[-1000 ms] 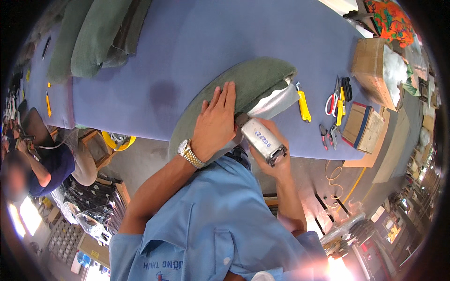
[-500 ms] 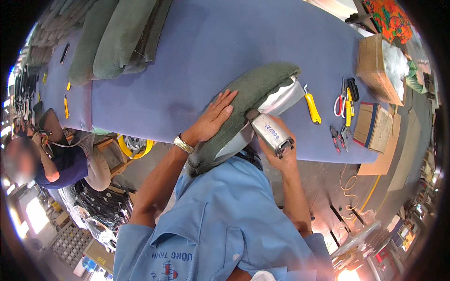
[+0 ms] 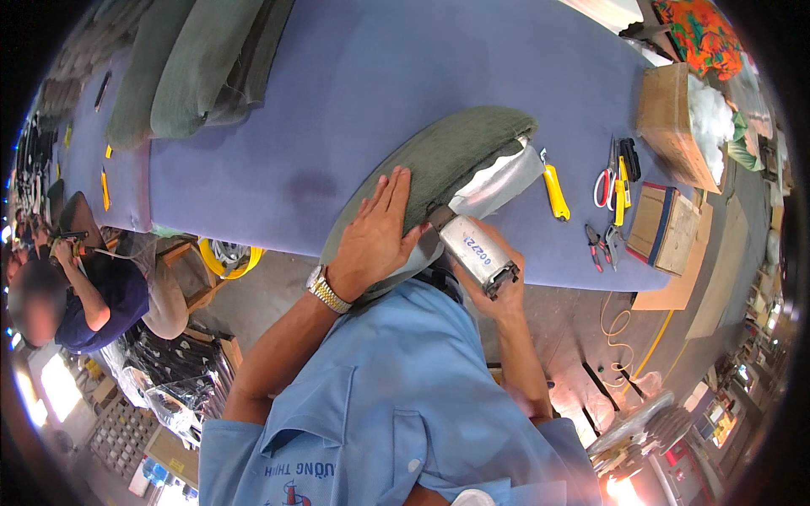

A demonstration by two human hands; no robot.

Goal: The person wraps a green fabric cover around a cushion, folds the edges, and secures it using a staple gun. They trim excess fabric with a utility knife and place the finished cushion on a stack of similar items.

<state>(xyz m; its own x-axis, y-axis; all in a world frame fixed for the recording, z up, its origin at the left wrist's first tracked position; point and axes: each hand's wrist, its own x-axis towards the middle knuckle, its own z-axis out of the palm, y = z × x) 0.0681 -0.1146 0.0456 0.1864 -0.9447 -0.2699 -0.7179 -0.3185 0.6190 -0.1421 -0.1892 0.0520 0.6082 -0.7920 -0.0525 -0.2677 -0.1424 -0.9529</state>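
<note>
Noting first what is lying around us: the blue worktop (image 3: 354,93) is running across the upper part of the view. At its far left a stack of green cushions (image 3: 198,63) is resting. To our right a yellow utility knife (image 3: 555,191) is lying just beside the cushion we are working on; further right, red-handled scissors (image 3: 604,181), pliers (image 3: 601,244) and a flat cardboard box (image 3: 662,228) are lying near the edge. A larger open carton with white stuffing (image 3: 688,118) is sitting at the far right corner. Below the worktop on our left, another person (image 3: 80,295) in a dark top is sitting, well apart from us, with a yellow coil (image 3: 224,257) between them and the worktop edge.

We are pressing our left hand (image 3: 375,236) flat, fingers spread, on the near end of the green cushion (image 3: 447,164), which is lying diagonally at the front edge of the worktop, its far end showing a silvery lining (image 3: 498,181) at the open seam. Our right hand (image 3: 498,291) is closing around a metal staple gun (image 3: 472,249), the grip wrapped tight on its body, with the tool's nose touching the cushion's near edge just beside our left thumb. Our own blue shirt (image 3: 380,405) is hiding the cushion's lowest corner, so we cannot tell how that part is lying.
</note>
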